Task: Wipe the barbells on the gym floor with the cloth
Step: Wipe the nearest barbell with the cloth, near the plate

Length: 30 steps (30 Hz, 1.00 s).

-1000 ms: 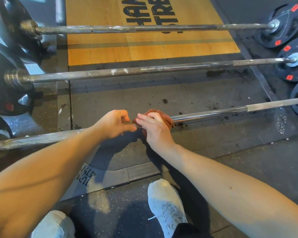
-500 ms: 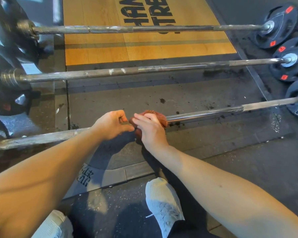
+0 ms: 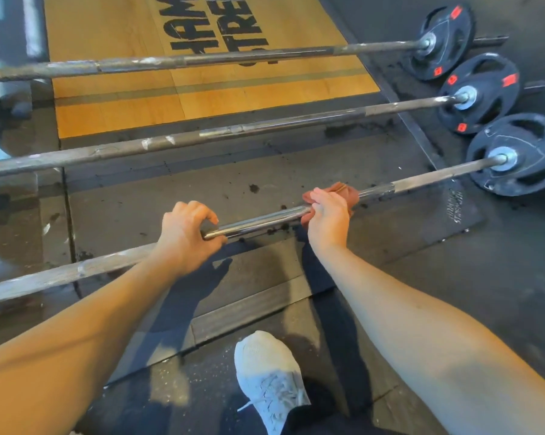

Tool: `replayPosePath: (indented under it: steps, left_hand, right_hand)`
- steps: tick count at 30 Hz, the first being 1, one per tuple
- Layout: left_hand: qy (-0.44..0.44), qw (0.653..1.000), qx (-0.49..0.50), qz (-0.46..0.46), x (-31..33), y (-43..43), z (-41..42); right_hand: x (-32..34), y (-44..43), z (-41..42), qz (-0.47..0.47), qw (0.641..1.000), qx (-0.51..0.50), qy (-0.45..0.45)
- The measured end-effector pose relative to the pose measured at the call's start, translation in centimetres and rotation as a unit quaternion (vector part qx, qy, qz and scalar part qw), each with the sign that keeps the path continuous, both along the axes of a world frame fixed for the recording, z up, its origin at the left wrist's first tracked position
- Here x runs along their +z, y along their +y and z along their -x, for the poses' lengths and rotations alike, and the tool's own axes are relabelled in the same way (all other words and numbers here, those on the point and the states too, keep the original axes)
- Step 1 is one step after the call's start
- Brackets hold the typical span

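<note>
Grip: my right hand point(image 3: 329, 215) wraps cloth point(image 3: 346, 191) round the nearest barbell point(image 3: 258, 219) and slid away from my left hand point(image 3: 186, 233), which clamps the bar; stretch btw. them shines, so wiping advances.

**Q:** From where does the one view look?
**A:** From the person's head, wide-angle, facing forward and down; near to the floor point(image 3: 500, 277), with barbells point(image 3: 258, 221) crossing mid-frame and a shoe point(image 3: 271, 378) at lower centre.
</note>
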<state>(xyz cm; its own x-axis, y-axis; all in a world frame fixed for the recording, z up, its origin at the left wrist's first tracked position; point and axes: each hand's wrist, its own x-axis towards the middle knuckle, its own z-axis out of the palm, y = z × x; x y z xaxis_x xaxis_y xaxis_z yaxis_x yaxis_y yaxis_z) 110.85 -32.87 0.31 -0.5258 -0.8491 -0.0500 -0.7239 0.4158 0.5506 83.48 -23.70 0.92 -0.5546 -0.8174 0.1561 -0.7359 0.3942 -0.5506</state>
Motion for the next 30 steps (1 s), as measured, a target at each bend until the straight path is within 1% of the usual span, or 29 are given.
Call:
replayPosePath:
  steps: [3, 5, 7, 9, 12, 14, 17, 19, 21, 25, 28, 30]
  left_hand:
    - [0.012, 1.0, 0.018, -0.004, -0.2, 0.7, 1.5]
    - [0.009, 1.0, 0.025, -0.006, -0.4, 1.0, 2.0]
    - [0.015, 1.0, 0.024, -0.001, -0.6, 1.1, 2.0]
    - [0.028, 0.999, 0.022, 0.01, -0.7, 1.0, 1.8]
    - [0.022, 0.999, 0.013, 0.025, -0.6, 0.9, 1.9]
    - [0.021, 0.999, 0.013, 0.03, -0.7, 0.9, 2.1]
    - [0.023, 0.999, 0.018, 0.03, -0.7, 1.0, 2.2]
    - [0.022, 0.999, 0.021, 0.028, -0.7, 1.0, 2.2]
    - [0.022, 0.999, 0.019, 0.029, -0.8, 1.0, 2.2]
    - [0.023, 0.999, 0.022, 0.02, -0.8, 1.1, 2.3]
    - [0.026, 0.999, 0.028, 0.004, -0.5, 1.3, 2.4]
    - [0.032, 0.999, 0.031, -0.002, -0.4, 1.4, 2.4]
  right_hand:
    - [-1.7, 0.3, -5.6, 0.019, 0.993, 0.055, -0.099]
    - [-2.5, 0.5, -7.4, 0.039, 0.988, 0.09, -0.12]
    - [-2.0, 0.4, -6.1, 0.037, 0.984, 0.113, -0.132]
    - [-1.0, 0.6, -3.3, 0.033, 0.983, 0.114, -0.138]
    - [0.1, 1.1, 2.1, 0.04, 0.99, 0.038, -0.128]
    - [0.8, 1.3, 5.9, 0.015, 0.993, -0.02, -0.119]
    - [1.0, 1.3, 11.0, 0.029, 0.982, -0.092, -0.161]
    - [0.8, 1.0, 13.6, 0.031, 0.975, -0.142, -0.168]
    - [1.0, 0.7, 14.7, 0.016, 0.971, -0.171, -0.164]
    - [0.6, 0.5, 13.5, 0.034, 0.968, -0.198, -0.154]
    - [-0.6, 0.9, 9.2, 0.053, 0.968, -0.174, -0.176]
    - [-1.1, 0.9, 5.7, 0.054, 0.977, -0.146, -0.143]
